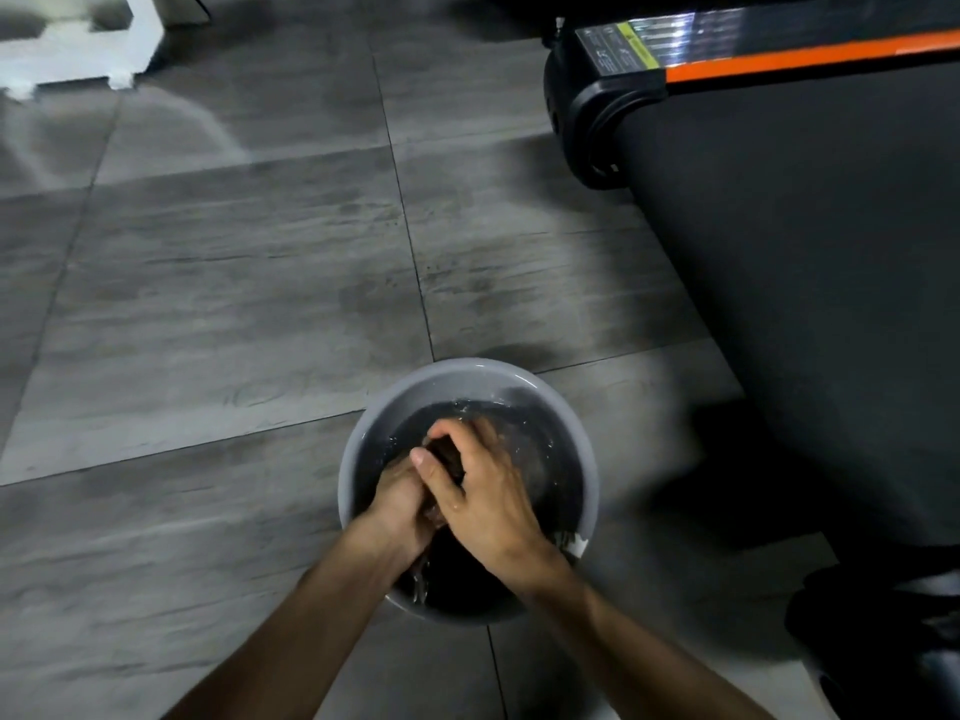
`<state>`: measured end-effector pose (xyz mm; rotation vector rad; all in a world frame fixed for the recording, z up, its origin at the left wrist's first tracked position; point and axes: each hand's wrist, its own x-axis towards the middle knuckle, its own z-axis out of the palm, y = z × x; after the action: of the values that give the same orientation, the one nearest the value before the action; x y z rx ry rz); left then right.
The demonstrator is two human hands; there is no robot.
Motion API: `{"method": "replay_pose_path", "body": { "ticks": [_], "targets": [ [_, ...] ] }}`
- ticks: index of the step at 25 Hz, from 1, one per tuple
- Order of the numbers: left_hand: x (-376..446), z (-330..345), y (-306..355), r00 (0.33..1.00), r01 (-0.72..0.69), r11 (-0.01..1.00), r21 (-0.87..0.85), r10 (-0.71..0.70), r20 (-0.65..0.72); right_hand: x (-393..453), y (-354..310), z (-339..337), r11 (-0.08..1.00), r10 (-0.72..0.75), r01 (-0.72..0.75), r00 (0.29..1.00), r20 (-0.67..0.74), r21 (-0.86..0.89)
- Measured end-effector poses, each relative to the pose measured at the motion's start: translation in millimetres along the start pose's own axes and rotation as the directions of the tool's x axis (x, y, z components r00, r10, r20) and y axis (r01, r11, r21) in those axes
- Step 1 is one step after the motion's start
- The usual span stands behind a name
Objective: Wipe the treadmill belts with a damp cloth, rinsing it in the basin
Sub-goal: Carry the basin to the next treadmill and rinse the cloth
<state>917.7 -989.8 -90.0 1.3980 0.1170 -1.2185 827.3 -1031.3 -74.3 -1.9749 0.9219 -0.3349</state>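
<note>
Both bare arms reached forward and down, and they came close together at the wrists. The left hand (pixel 397 493) was partly tucked under the right hand (pixel 480 493). The right hand lay on top, its fingers (pixel 447 431) curled. Both hands squeezed something dark between them.

A round grey basin (pixel 410 387) sits on the floor just beside the treadmill's end, holding water that looks dark and is rippling. A dark cloth (pixel 448 455), bunched and wet, is in the basin, mostly hidden, showing only between the fingers. The treadmill belt (pixel 810 262) is flat, black and matte, running off to the right.
</note>
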Motion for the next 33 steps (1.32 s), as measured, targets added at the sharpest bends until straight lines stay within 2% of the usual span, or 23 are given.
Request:
{"method": "replay_pose_path", "body": {
  "ticks": [2,4,5,6,7,9,10,11,12,14,15,16,17,18,19,20,22,23,26,28,30,33],
  "targets": [
    [-1,8,2,0.993,0.025,0.995,0.099,-0.013,-0.119,3,12,0,0.999,-0.042,0.041,0.998,-0.049,-0.012],
    [-2,11,2,0.984,-0.044,0.972,0.233,0.083,-0.158,7,23,0,0.998,-0.062,0.060,0.997,-0.056,-0.036],
    [1,8,1,0.975,-0.098,0.922,0.374,0.165,-0.150,9,28,0,0.993,-0.050,0.047,0.998,-0.033,-0.108],
    [5,3,-1,0.959,-0.140,0.820,0.555,0.252,-0.130,11,33,0,0.975,-0.040,0.034,0.999,-0.021,-0.219],
    [9,-2,-3,0.944,-0.146,0.675,0.723,0.314,-0.103,14,35,-1,0.945,-0.014,0.012,1.000,-0.003,-0.327],
    [13,-6,-7,0.953,-0.092,0.316,0.944,0.303,-0.008,23,40,-4,0.914,0.105,-0.084,0.994,0.031,-0.397],
    [15,-8,-9,0.961,-0.118,0.112,0.987,0.263,0.085,25,43,-5,0.903,0.184,-0.141,0.980,0.069,-0.405],
    [14,-11,-12,0.960,-0.173,-0.041,0.984,0.216,0.178,25,48,-5,0.878,0.227,-0.143,0.965,0.134,-0.456],
    [15,-16,-14,0.958,-0.212,-0.098,0.972,0.175,0.226,23,53,-6,0.833,0.228,-0.080,0.951,0.207,-0.547],
    [14,-25,-15,0.957,-0.232,-0.071,0.970,0.159,0.241,16,63,-3,0.736,0.234,0.039,0.922,0.308,-0.676],
    [15,-27,-14,0.960,-0.214,-0.002,0.977,0.185,0.211,16,66,-1,0.740,0.264,0.007,0.917,0.300,-0.673],
    [16,-26,-15,0.969,-0.166,0.140,0.976,0.205,0.136,17,66,0,0.778,0.314,-0.082,0.910,0.272,-0.623],
    [13,-20,-13,0.983,-0.082,0.365,0.927,0.185,0.014,20,61,-1,0.834,0.388,-0.223,0.887,0.250,-0.504],
    [12,-14,-12,0.990,0.035,0.618,0.786,0.086,-0.112,24,53,-4,0.869,0.461,-0.380,0.855,0.238,-0.317],
    [8,-8,-8,0.981,0.154,0.799,0.581,-0.051,-0.189,27,43,-7,0.865,0.502,-0.489,0.834,0.228,-0.112],
    [7,-3,-6,0.960,0.264,0.871,0.414,-0.193,-0.205,29,33,-9,0.850,0.508,-0.525,0.839,0.197,0.046],
    [2,4,0,0.935,0.354,0.901,0.250,-0.334,-0.122,24,10,-12,0.896,0.415,-0.424,0.905,0.092,0.132],
    [0,6,1,0.941,0.339,0.921,0.194,-0.332,-0.070,18,-2,-13,0.932,0.344,-0.346,0.938,0.044,0.106],
    [-7,9,6,0.981,0.197,0.972,-0.129,-0.195,0.028,1,-22,-11,0.992,0.122,-0.125,0.989,-0.089,-0.027],
    [-9,10,9,0.993,0.119,0.957,-0.265,-0.107,0.059,-2,-19,-9,0.999,0.034,-0.037,0.995,-0.091,-0.023],
    [-12,15,12,0.996,0.085,0.977,-0.196,-0.084,0.015,1,-10,-5,0.998,0.016,-0.018,0.999,-0.032,-0.061],
    [-11,21,11,0.987,0.062,0.998,0.019,-0.058,-0.152,7,-1,-3,0.992,0.028,-0.030,0.999,-0.016,-0.125]
  ]
}}
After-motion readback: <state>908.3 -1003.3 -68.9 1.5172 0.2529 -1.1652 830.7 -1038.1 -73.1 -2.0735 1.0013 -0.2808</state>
